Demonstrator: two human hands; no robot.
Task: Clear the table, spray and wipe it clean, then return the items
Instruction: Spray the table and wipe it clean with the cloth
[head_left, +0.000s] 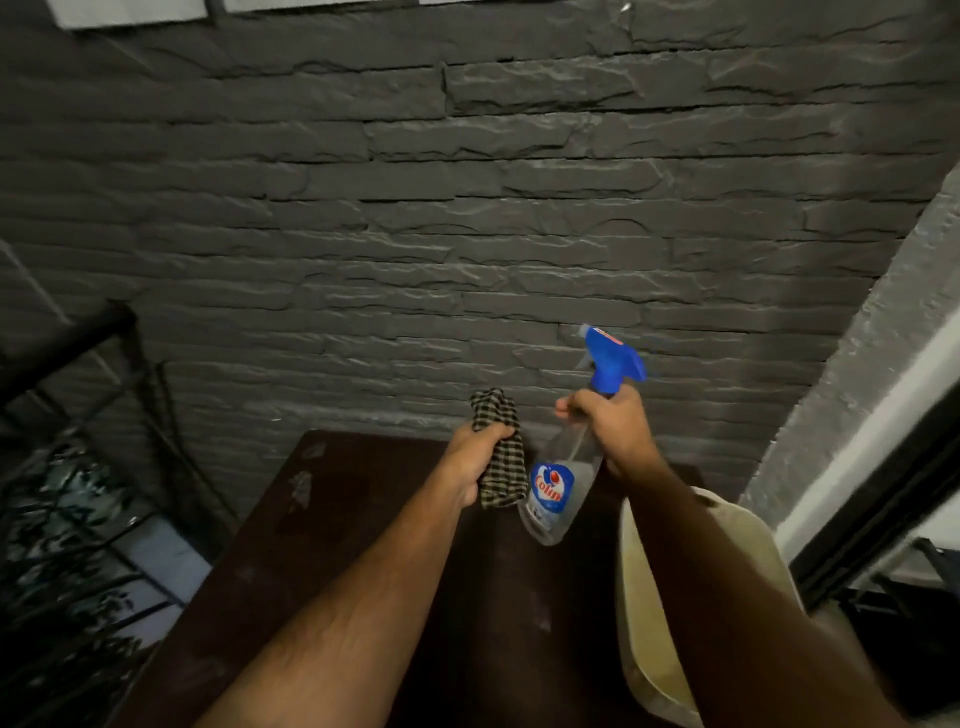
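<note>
Here, the right hand (610, 423) has its grip closed around the neck of a clear plastic spray bottle (558, 480) with a blue trigger head, its blue-and-white label reading "Colin". Just left of that grip, the left hand (475, 460) clutches a bunched checked black-and-beige cloth (501, 462), touching the bottle. Both are held above the dark brown wooden surface (363, 545). A cream plastic tub (631, 597) sits under the right forearm.
</note>
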